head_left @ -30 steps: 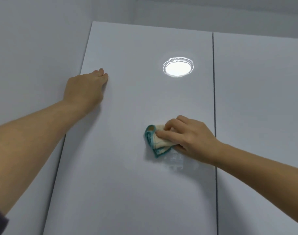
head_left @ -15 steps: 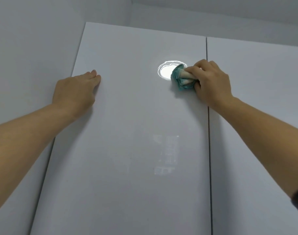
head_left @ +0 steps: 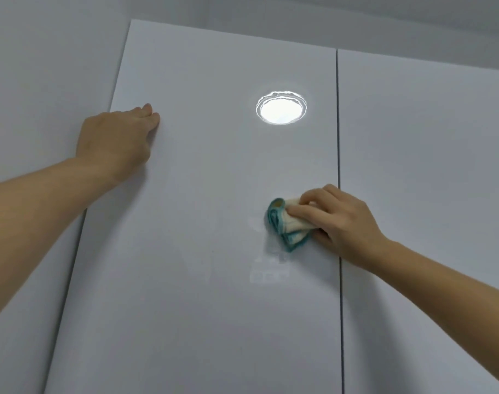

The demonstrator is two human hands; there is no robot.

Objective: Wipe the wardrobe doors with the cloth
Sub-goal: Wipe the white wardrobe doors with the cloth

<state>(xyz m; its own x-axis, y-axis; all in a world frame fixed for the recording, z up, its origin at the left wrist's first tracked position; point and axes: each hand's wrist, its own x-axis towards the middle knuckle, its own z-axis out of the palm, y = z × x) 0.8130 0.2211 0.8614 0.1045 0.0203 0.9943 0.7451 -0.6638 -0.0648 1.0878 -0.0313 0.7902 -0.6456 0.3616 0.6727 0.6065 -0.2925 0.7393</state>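
Observation:
A glossy pale grey wardrobe door [head_left: 202, 251] fills the middle of the view, with a second door [head_left: 427, 194] to its right across a thin dark gap. My right hand [head_left: 342, 223] presses a folded cream and teal cloth [head_left: 286, 226] against the middle door, close to its right edge at mid height. My left hand [head_left: 117, 140] rests on the same door near its upper left edge, holding nothing, with its fingers bent against the surface.
A round ceiling lamp shows as a bright reflection [head_left: 281, 108] on the middle door above the cloth. A plain grey side panel or wall [head_left: 37, 81] lies left of the door. The ceiling band [head_left: 356, 15] runs above the door tops.
My right hand has brought the cloth down from beside the lamp reflection to mid height on the door. My left hand has stayed in place.

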